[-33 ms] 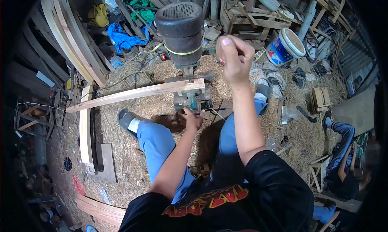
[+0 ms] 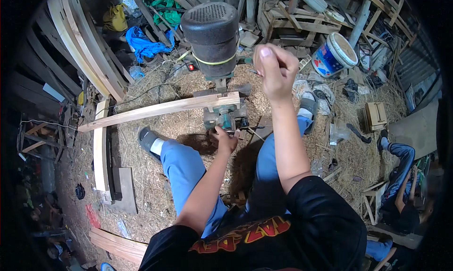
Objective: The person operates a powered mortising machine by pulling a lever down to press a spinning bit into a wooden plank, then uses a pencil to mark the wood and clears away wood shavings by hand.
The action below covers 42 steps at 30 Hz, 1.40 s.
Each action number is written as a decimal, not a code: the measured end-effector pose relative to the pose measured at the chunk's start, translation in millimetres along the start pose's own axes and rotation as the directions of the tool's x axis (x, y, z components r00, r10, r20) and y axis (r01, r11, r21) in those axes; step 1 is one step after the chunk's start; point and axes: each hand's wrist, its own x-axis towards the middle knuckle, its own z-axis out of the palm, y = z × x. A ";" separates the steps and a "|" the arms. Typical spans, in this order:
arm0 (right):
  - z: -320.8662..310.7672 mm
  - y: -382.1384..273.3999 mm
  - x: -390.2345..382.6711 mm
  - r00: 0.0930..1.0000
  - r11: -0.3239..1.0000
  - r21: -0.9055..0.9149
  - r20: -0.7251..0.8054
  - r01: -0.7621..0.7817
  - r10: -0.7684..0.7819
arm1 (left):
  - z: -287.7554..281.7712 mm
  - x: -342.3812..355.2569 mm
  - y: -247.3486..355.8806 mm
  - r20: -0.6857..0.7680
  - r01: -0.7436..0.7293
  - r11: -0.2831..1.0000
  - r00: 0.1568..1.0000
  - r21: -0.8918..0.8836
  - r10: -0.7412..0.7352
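A standing drilling machine with a dark motor housing [image 2: 210, 39] rises in front of me. Below it, a long pale wooden beam [image 2: 160, 109] lies across the green vise [image 2: 225, 119], its right end under the machine's head. My left hand [image 2: 225, 141] is closed around the handwheel at the near side of that vise, which its fingers partly hide. Raised to the right of the motor, my right hand [image 2: 276, 71] is curled into a fist with the thumb on top. Whatever it grips is hidden by the fingers.
The beam's left end rests over another timber [image 2: 100, 148]. Curved boards [image 2: 78, 39] lean at the far left. A white and blue bucket [image 2: 333, 55] stands at the back right, near a scrap-wood pile [image 2: 297, 23]. Shavings and straw cover the floor. Another person [image 2: 401, 195] sits at the right.
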 end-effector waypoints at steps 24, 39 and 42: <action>-15.4 -2.4 -98.5 0.967 0.968 -0.126 0.165 0.218 -0.197 | -23.8 -4.0 18.5 0.116 0.013 1.000 0.993 0.019 -0.015; 5.8 32.1 -57.4 0.967 0.967 -0.032 -0.034 0.252 -0.253 | -60.4 -6.9 36.4 0.224 -0.015 0.994 0.975 0.105 -0.009; -2.6 54.4 -7.0 0.985 0.986 0.017 -0.037 0.167 -0.167 | -71.2 -2.3 24.7 0.276 -0.139 0.981 0.956 0.137 0.097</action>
